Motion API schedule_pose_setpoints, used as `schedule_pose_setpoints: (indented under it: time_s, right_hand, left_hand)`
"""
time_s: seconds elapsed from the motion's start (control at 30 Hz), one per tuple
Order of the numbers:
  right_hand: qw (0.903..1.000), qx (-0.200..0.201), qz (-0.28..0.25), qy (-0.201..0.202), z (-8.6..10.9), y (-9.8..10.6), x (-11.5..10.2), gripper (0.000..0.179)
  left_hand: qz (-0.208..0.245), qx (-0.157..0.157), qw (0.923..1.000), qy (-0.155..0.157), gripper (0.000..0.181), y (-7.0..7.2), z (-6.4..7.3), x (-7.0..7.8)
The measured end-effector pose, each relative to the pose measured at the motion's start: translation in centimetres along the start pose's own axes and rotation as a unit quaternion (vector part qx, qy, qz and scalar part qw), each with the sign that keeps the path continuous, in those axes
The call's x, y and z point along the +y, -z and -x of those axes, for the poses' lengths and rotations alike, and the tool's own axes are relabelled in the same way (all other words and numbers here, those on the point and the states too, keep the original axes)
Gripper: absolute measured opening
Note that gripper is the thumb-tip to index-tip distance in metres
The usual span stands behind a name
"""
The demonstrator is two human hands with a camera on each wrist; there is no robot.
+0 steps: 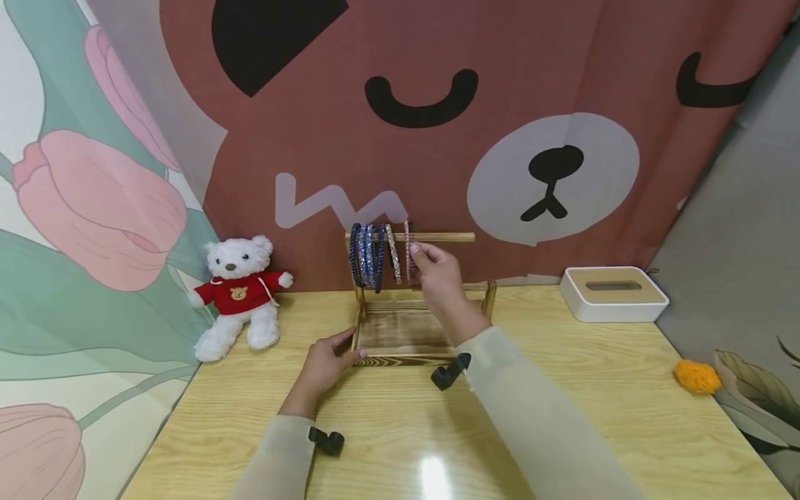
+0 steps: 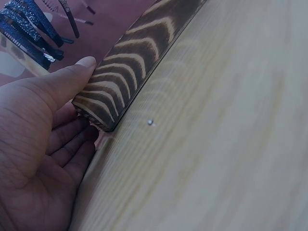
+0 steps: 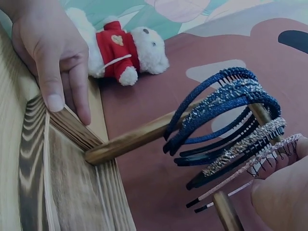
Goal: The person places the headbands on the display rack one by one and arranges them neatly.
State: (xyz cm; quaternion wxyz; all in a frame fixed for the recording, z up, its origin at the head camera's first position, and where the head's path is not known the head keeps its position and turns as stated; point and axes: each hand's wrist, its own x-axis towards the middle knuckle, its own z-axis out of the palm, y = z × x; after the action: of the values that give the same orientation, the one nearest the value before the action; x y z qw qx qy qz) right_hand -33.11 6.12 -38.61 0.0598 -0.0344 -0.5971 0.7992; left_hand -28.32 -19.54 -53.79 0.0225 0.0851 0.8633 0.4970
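Observation:
A wooden rack (image 1: 453, 237) stands on the table, its raised bar carrying headbands. Several blue headbands (image 1: 367, 257), some of them glittery, hang together toward the bar's left end. Beside them hangs a glittery pale gold headband (image 3: 250, 144). My right hand (image 1: 442, 281) pinches a pink headband (image 3: 226, 174) at the bar, just right of the gold one. Down at the base's front left corner, my left hand (image 1: 325, 362) holds the rack, thumb on the striped front rail (image 2: 125, 72) and fingers around the corner's side.
On the left sits a white teddy bear (image 1: 240, 295) in a red sweater. A white tissue box (image 1: 615, 305) with a wooden top is at the back right, and an orange fluffy thing (image 1: 696, 376) lies near the right edge. A bear-print curtain (image 1: 350, 153) hangs behind.

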Motion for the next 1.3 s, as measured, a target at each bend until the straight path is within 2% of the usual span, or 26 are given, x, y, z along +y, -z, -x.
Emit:
schedule_pose_setpoints:
  time_s: [0.23, 0.67, 0.83, 1.0, 1.13, 1.3]
  right_hand:
    - [0.9998, -0.01, 0.007, -0.014, 0.1, -0.7, 0.5, 0.03]
    - [0.9989, -0.029, -0.032, -0.02, 0.1, -1.9, 1.3, 0.029]
    - [0.9986, -0.036, -0.02, -0.033, 0.1, -1.8, 1.4, 0.034]
    - [0.9981, -0.024, 0.049, -0.029, 0.6, 0.0, 0.9, 0.044]
    - [0.9944, -0.037, 0.097, -0.016, 1.7, 2.0, 0.3, 0.047]
    - [0.9879, -0.052, 0.146, -0.008, 3.9, 5.9, 0.0, 0.043]
  left_hand:
    - [0.0, -0.001, 1.0, -0.002, 0.067, 0.1, 0.0, 0.1]
    - [0.003, 0.005, 1.0, 0.005, 0.067, 0.6, 0.3, -0.4]
    - [0.005, 0.014, 0.9998, 0.009, 0.066, 0.4, 0.5, -0.5]
    - [0.008, 0.005, 1.0, -0.001, 0.066, 0.0, 0.2, -0.3]
    - [0.007, 0.006, 1.0, 0.003, 0.066, -0.3, 0.2, -0.1]
    - [0.003, -0.001, 1.0, 0.0, 0.067, -0.7, 0.0, 0.1]
